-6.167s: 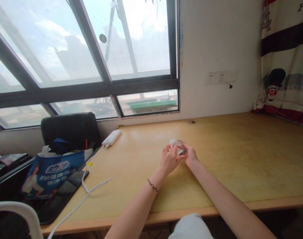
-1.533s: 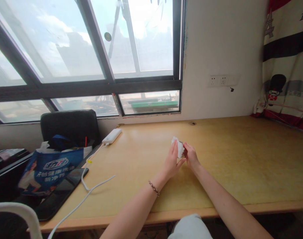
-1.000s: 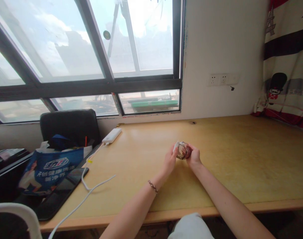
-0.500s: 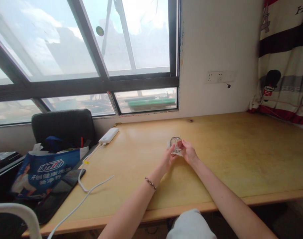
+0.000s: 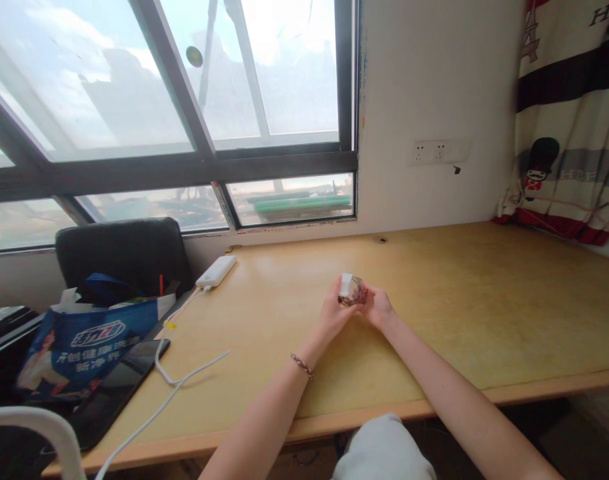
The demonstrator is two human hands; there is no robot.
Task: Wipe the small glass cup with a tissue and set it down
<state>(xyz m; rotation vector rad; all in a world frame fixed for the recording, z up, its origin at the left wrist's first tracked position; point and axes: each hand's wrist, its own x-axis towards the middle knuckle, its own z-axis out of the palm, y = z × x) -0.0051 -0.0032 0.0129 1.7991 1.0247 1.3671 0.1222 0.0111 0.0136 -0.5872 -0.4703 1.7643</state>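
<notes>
Over the middle of the wooden desk (image 5: pixel 484 307) both my hands meet around a small clear glass cup (image 5: pixel 354 291). My right hand (image 5: pixel 378 308) grips the cup from the right side. My left hand (image 5: pixel 333 311) pinches a piece of white tissue (image 5: pixel 345 284) against the cup's left side and rim. The cup is tipped and held a little above the desk. A beaded bracelet (image 5: pixel 301 365) sits on my left wrist.
A white power bank (image 5: pixel 215 271) lies near the window with a white cable (image 5: pixel 184 373) trailing to the front edge. A black phone (image 5: pixel 115 393) and a blue bag (image 5: pixel 79 340) sit at the left by a black chair (image 5: pixel 124 250). A curtain (image 5: pixel 569 120) hangs right.
The cup was turned in my hands and the tissue shifted from covering it to its left rim. The hands stayed over the same spot.
</notes>
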